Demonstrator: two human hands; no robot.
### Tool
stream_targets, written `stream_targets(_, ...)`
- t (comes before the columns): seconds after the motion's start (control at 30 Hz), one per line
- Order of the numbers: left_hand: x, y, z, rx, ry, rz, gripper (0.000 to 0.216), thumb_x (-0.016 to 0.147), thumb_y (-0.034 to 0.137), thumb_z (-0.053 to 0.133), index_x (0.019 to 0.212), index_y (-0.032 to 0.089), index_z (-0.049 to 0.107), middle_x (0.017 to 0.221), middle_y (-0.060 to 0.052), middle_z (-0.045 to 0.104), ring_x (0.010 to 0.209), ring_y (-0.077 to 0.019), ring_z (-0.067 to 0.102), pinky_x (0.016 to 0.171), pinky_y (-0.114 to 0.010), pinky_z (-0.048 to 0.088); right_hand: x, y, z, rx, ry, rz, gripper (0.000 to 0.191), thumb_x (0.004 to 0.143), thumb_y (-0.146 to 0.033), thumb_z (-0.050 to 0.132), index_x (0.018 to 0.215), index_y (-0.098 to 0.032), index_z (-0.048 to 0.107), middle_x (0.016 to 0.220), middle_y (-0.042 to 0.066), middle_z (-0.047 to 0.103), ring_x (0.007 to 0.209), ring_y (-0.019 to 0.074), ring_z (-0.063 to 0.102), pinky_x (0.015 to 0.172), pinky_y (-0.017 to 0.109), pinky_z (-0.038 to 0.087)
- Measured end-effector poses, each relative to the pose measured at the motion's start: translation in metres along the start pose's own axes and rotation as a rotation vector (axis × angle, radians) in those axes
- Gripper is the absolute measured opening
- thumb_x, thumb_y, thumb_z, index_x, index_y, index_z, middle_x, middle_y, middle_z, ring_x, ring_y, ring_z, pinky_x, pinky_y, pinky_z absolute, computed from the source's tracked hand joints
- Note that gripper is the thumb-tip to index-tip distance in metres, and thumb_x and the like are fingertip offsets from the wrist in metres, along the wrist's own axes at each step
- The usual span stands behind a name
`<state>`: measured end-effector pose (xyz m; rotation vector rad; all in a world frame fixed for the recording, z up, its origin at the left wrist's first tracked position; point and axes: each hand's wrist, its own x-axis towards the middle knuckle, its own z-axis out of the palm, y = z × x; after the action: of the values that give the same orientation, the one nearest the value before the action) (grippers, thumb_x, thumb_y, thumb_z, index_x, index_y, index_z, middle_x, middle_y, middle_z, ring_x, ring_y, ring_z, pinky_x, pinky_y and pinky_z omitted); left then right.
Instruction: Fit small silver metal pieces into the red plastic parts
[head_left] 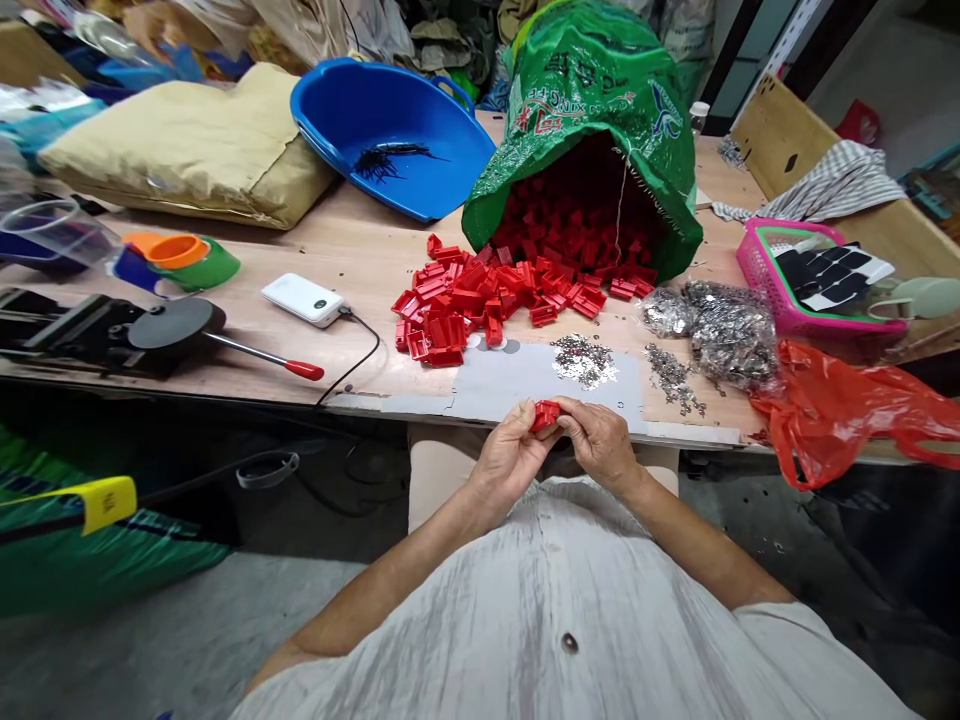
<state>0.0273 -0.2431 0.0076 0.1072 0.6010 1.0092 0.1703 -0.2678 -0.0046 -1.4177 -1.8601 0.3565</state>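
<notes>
Just over the table's front edge, my left hand (511, 450) pinches a small red plastic part (545, 415). From the other side my right hand (598, 440) has its fingers closed at the same part; whether a tiny metal piece is between them is hidden. Beyond the hands a loose pile of shiny small metal pieces (583, 360) lies on a grey sheet (495, 385). A heap of similar red plastic parts (457, 300) spills out of a green woven sack (592, 90) lying on its side.
Left are a white power bank (304, 298) with a cable, a lever tool (176, 330), a blue basin (450, 150) and a tan sack (187, 150). Right are bagged metal pieces (731, 330), a pink basket (757, 265) and a red plastic bag (862, 400). Another person's hand (154, 28) shows far left.
</notes>
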Motion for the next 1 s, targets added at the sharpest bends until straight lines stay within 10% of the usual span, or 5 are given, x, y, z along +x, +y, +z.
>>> stream_targets(0.33, -0.006, -0.006, -0.032, 0.172, 0.092, -0.23, 0.011, 0.083, 0.018, 0.069, 0.077, 0.013, 0.061, 0.086, -0.006, 0.069, 0.095, -0.0244, 0.07, 0.09, -0.043, 0.058, -0.018, 0.02, -0.015, 0.131, -0.079, 0.31, 0.037, 0.101, -0.042, 0.037, 0.126, -0.026, 0.06, 0.073, -0.001, 0.066, 0.066, 0.0158, 0.063, 0.067, 0.026, 0.046)
stream_targets(0.57, 0.028, -0.019, -0.083, 0.302, 0.489, -0.326, 0.014, 0.085, -0.002, 0.053, 0.081, 0.01, 0.061, 0.089, -0.012, 0.069, 0.086, -0.0199, 0.071, 0.086, -0.038, 0.061, -0.042, 0.091, -0.069, -0.258, 0.134, 0.504, 0.021, 0.09, -0.033, 0.051, 0.1, -0.02, 0.064, 0.095, 0.008, 0.069, 0.087, 0.0225, 0.063, 0.079, 0.033, 0.047)
stream_targets(1.0, 0.031, -0.009, -0.09, 0.626, 0.304, -0.396, 0.02, 0.081, 0.006, 0.065, 0.101, 0.009, 0.067, 0.098, -0.014, 0.071, 0.082, -0.0208, 0.073, 0.074, -0.03, 0.061, -0.049, 0.135, -0.102, -0.51, 0.129, 0.542, 0.018, 0.088, -0.026, 0.054, 0.095, -0.022, 0.07, 0.097, 0.008, 0.069, 0.09, 0.0236, 0.06, 0.081, 0.034, 0.045)
